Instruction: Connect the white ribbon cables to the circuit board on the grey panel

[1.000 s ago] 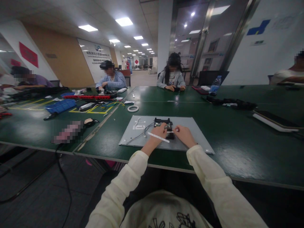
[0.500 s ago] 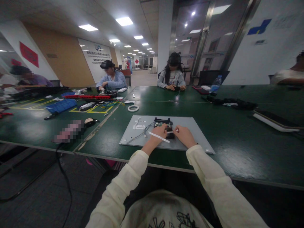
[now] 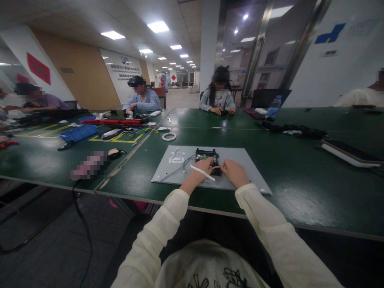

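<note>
A grey metal panel [image 3: 162, 172] lies on the green table, with a black device [image 3: 207, 152] holding a small circuit board on it. My left hand [image 3: 202, 168] rests over the device's left part, its fingers bent onto it; a white strip [image 3: 202, 172] crosses the back of that hand. At the device's right edge is my right hand [image 3: 234, 171], thumb and forefinger pinched together on something too small to make out. Grey cables [image 3: 177, 172] run from the device over the panel's left part.
A white tape ring [image 3: 169, 137] lies behind the panel. To the left are a blue tray [image 3: 78, 133], a pixelated pink object [image 3: 90, 165] and wires. A tablet-like object [image 3: 349, 153] is at right, near a bottle [image 3: 273, 107]. Two people sit across the table.
Both hands stay at the device with only slight shifts of the fingers. The view has moved very slightly. At the far right, the seated person has leaned to the left.
</note>
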`<state>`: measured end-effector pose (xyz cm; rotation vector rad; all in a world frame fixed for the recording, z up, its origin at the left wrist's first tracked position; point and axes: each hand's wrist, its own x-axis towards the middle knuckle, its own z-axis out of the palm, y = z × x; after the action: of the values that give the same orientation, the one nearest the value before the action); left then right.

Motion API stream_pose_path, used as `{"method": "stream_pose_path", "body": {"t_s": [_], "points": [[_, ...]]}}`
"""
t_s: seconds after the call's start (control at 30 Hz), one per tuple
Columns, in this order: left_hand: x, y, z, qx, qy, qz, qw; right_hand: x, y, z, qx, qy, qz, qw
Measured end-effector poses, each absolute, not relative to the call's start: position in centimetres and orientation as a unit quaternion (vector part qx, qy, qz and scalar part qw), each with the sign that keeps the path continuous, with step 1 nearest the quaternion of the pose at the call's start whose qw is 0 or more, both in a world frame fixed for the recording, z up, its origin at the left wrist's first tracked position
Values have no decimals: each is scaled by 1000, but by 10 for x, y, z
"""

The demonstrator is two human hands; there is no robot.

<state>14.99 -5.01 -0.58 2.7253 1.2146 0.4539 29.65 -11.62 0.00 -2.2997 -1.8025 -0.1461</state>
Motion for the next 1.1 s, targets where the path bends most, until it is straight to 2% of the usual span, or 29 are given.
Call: {"method": "stream_pose_path", "body": {"t_s": [0.63,0.93,1.1], "points": [[139,-56,2,897,430,106,-1,296,-123,6,-814,-573,-80,54],[144,-60,5,891,427,157,8,291,-121,9,-801,-585,-72,102],[150,-55,4,903,409,133,12,289,-118,6,-799,-591,-59,98]]}}
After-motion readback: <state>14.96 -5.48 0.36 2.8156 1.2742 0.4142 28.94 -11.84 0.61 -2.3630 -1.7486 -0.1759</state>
